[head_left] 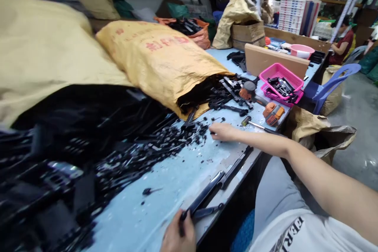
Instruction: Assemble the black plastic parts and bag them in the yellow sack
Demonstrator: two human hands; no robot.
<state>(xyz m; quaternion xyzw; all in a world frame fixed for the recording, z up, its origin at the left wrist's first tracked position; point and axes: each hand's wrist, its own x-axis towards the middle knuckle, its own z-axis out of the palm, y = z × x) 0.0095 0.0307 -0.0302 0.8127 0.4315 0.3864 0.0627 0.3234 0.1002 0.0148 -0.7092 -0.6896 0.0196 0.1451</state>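
My left hand (pixel 178 233) is closed round the near end of a long black plastic part (pixel 217 183) that lies along the front edge of the light blue table (pixel 165 177). My right hand (pixel 222 130) reaches out across the table and rests at the edge of a spill of small black plastic bits (pixel 165 141). Its fingers are curled down among them, and what they pinch, if anything, is too small to tell.
Two big yellow sacks (pixel 159 59) lie open, spilling black parts (pixel 59 157). An orange power screwdriver (pixel 273 113) and a pink basket (pixel 282 82) sit beyond my right hand, with a cardboard divider (pixel 274 61) behind. Another person (pixel 342 41) sits at the far end, near a blue chair (pixel 333 82).
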